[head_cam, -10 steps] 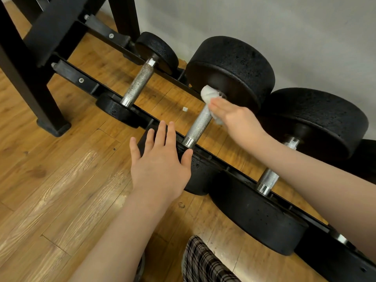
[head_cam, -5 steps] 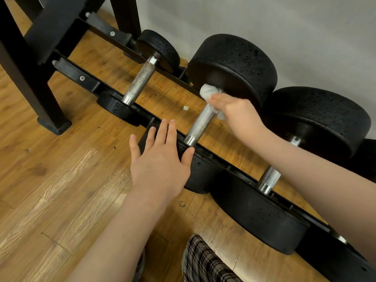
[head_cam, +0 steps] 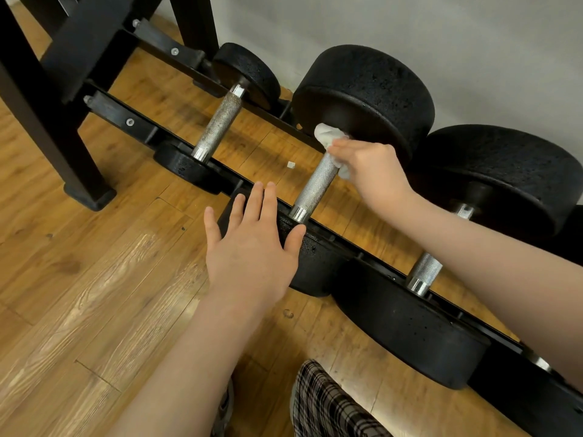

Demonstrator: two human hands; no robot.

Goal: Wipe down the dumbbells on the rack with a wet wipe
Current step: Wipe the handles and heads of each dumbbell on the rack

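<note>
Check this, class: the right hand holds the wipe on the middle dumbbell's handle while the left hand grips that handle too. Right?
Not quite. The head view shows the left hand resting flat on the dumbbell's near head, not gripping the handle. The right hand does hold the wipe there.

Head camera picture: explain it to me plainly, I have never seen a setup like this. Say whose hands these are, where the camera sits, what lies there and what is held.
There is no machine here. A person wears a camera on the head, so you look down along their own arms. The low black rack stands on a wooden floor by a wall and carries three dumbbells with metal handles. The right hand holds a white wet wipe against the far end of the middle dumbbell handle. The left hand lies flat, its fingers straight, on that dumbbell's near weight.
</note>
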